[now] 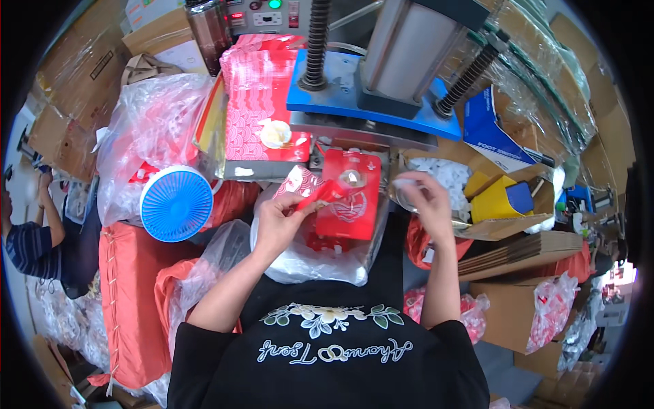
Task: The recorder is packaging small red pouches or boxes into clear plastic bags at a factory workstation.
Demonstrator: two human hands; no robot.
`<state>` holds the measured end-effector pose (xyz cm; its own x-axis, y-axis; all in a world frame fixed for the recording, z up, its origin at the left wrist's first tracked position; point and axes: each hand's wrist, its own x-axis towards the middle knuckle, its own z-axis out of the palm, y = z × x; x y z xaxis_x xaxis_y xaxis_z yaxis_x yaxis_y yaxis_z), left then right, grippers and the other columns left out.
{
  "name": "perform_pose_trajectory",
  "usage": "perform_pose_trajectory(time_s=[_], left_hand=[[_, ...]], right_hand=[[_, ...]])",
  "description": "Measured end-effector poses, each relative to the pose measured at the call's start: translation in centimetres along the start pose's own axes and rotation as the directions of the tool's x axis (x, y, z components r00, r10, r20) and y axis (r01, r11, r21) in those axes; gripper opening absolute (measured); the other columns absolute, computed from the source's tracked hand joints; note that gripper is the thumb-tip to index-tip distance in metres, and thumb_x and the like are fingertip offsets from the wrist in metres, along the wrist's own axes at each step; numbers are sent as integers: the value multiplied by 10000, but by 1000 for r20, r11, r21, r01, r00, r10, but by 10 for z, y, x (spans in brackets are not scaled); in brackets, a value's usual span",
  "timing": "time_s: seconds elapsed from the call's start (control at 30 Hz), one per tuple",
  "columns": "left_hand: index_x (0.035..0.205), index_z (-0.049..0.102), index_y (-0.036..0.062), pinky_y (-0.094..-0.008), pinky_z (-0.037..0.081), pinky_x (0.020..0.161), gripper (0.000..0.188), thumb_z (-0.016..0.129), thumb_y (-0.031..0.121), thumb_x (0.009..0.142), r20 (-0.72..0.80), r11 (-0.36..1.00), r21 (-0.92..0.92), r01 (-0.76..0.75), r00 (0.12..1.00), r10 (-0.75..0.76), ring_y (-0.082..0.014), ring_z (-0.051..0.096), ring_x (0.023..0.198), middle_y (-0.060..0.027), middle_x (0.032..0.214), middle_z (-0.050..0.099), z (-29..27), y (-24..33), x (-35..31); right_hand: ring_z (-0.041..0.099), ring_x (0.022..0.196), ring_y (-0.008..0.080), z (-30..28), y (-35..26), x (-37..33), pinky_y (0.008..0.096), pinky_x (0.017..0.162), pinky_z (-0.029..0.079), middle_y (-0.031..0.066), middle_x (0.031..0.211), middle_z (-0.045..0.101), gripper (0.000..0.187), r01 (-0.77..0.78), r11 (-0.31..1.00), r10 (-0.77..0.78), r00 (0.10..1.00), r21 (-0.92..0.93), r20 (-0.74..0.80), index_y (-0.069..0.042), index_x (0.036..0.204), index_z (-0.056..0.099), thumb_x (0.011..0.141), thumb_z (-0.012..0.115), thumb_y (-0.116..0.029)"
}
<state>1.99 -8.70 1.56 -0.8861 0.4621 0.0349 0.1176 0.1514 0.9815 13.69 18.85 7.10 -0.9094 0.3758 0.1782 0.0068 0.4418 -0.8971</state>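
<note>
At left, a blue fan (pixel 176 204) is seen; at centre, a red slip (pixel 325 193) is pinched in the grip of the left hand (pixel 278 223), over a red printed card (pixel 355 206), on the near side of the blue-plated press (pixel 395 95); at right, whether anything is grasped by the right hand (pixel 430 204), near white pieces (pixel 449 176), cannot be told.

The card (pixel 364 198) is red and carries a pale, rounded design. The packets (pixel 255 92) are red, with a pink pattern of curved lines. The fan (pixel 176 204) has a blue grille and a white rim. The press plate (pixel 327 82) is bright blue. The shirt (pixel 327 378) is black, with white flowers, green leaves and white letters. The bundle (pixel 136 307) is orange-red.
</note>
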Motion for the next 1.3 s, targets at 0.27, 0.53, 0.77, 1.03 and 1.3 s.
perform_pose_trajectory(time_s=[0.27,0.53,0.77,1.03,1.3], left_hand=[[931,722,-40,-246,474,678,215,710,173,905,272,995,-97,-33,960,58,-72,591,741,-41,823,687,33,-24,-14],[963,706,-85,-278,518,614,288,710,197,906,98,879,-377,293,956,-277,-119,649,694,-97,826,715,61,3,29],[959,695,-82,-278,532,613,266,720,174,894,199,681,-605,413,906,-374,-150,668,694,-124,844,709,70,-7,57],[1302,607,77,-498,288,1122,596,760,376,810,-129,608,767,-204,879,459,-342,401,1382,-169,1452,481,-11,-5,79],[992,725,-8,-269,490,754,125,675,21,881,-150,899,343,-272,929,338,-138,661,853,-84,891,726,-43,-16,29]], right_hand=[[644,898,189,31,-24,4,301,773,504,120,1014,698,224,182,944,-64,918,-274,392,-23,1076,697,885,697,-139],[690,860,194,-3,2,14,327,760,521,122,989,730,339,-49,955,2,987,-294,-159,-32,1204,657,900,671,-182],[620,935,320,-16,69,11,417,787,514,112,1033,665,301,77,591,-206,977,-803,-59,-107,1115,693,819,696,-164],[619,773,336,-16,61,15,382,725,479,179,855,620,229,-65,809,-137,945,-584,-296,-11,1066,633,921,599,-186],[536,720,95,-14,34,4,257,655,436,39,817,629,193,-24,991,-10,965,-128,-261,-13,1099,643,955,603,-136]])
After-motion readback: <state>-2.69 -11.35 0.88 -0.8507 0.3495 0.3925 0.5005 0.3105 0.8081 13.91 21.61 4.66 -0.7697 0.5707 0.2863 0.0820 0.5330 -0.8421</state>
